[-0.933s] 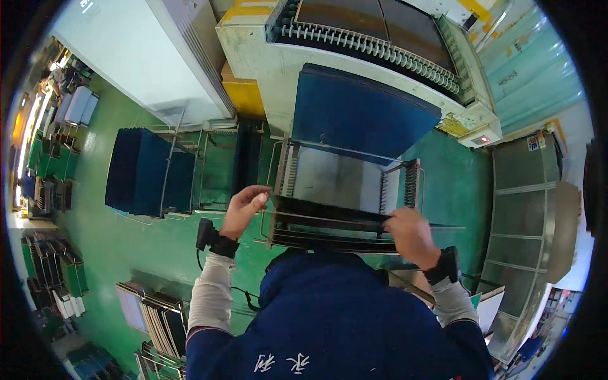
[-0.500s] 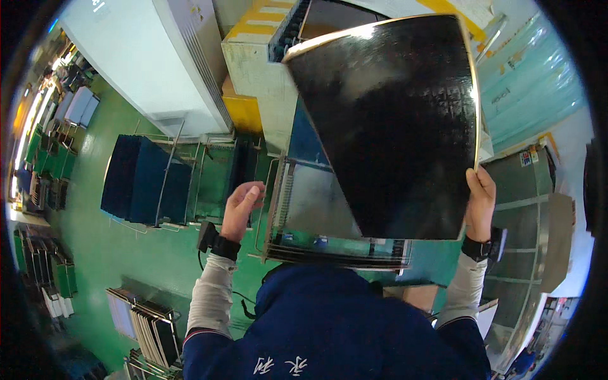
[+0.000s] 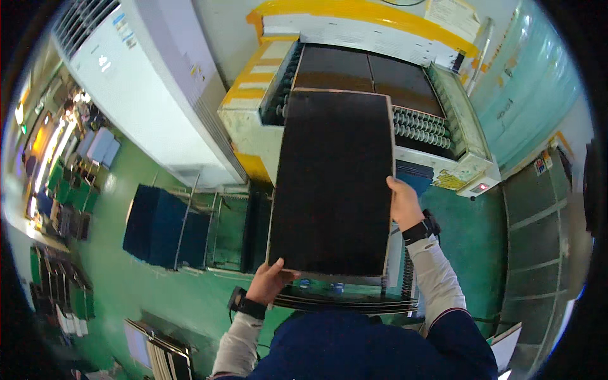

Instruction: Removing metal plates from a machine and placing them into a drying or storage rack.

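A flat, black rectangular panel [image 3: 332,183] with thin pale edges is held out in front of me. My left hand [image 3: 271,282] is closed on its near left corner, thumb on top. The right side edge is gripped by my right hand [image 3: 405,204], with the thumb over the face and the other fingers mostly hidden. The panel's far end overlaps the front of a roller conveyor machine [image 3: 478,149] in this view; I cannot tell whether they touch. Two dark panels, a left one [image 3: 332,68] and a right one [image 3: 405,83], lie side by side on the rollers.
Below the held panel stands a rack [image 3: 408,278] with slotted sides, partly hidden. To the left, a wire rack holds a stack of dark blue panels [image 3: 155,225]. A tall white cabinet unit [image 3: 136,76] stands behind it. A grey shelf frame [image 3: 535,253] is at the right.
The panel has swung left and straightened, showing the two panels on the conveyor. My left hand, empty before, now holds its near corner. My right hand has moved left with it.
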{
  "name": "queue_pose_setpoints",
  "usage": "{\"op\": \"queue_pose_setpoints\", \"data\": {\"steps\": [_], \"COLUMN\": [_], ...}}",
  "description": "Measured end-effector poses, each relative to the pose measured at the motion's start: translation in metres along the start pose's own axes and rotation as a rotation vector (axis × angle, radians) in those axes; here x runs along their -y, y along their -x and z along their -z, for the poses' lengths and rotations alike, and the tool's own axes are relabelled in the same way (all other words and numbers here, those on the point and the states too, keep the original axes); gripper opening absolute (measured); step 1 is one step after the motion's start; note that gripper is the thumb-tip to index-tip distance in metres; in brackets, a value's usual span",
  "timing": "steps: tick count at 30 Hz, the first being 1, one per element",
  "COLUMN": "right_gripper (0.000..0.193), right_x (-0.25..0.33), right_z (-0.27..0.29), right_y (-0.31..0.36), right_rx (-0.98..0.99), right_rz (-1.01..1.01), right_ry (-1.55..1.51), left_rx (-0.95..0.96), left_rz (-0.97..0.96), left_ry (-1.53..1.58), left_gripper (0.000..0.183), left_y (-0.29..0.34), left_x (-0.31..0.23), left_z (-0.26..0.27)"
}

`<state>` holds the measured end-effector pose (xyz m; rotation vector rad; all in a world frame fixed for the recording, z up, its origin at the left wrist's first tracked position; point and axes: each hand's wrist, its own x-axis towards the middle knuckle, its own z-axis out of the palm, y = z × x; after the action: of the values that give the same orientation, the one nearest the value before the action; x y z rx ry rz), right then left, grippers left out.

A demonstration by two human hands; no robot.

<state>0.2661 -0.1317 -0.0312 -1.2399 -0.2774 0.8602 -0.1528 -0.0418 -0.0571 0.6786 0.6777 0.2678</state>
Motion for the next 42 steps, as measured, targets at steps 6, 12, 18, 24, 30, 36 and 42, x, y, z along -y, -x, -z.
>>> {"op": "queue_pose_setpoints", "data": {"steps": [6,12,18,24,30,36,42], "right_gripper": [0.015,0.019,0.031,0.038,0.029,0.031,0.025], "right_x": [0.003,-0.052,0.039,-0.009,-0.033,-0.003,-0.011], "right_z": [-0.032,0.067,0.081,0.160,0.157,0.165,0.165], "right_y": [-0.007,-0.065,0.020,0.113,0.184,0.179,0.164], "right_rx": [0.057,0.095,0.004,0.017,-0.114,-0.275,-0.175], "right_rz": [-0.232,0.152,0.484,-0.272,-0.323,-0.128,0.130], "right_ry": [-0.265,0.150,0.953,-0.338,-0.217,-0.381,-0.780], "left_rx": [-0.200,-0.036,-0.049,-0.026,-0.050,-0.113,-0.013], "left_rz": [-0.203,-0.269,-0.292,-0.303,-0.307,-0.362,-0.358], "left_ry": [0.321,0.339,0.325,0.331,0.316,0.330,0.306], "left_gripper": [0.020,0.016,0.016,0.017,0.020,0.017,0.014], "left_y": [0.003,-0.013,-0.019,-0.027,-0.034,-0.042,-0.052], "left_x": [-0.005,-0.004,-0.008,-0.016,-0.023,-0.039,-0.050], "left_z": [-0.013,-0.011,-0.009,-0.016,-0.022,-0.040,-0.040]}}
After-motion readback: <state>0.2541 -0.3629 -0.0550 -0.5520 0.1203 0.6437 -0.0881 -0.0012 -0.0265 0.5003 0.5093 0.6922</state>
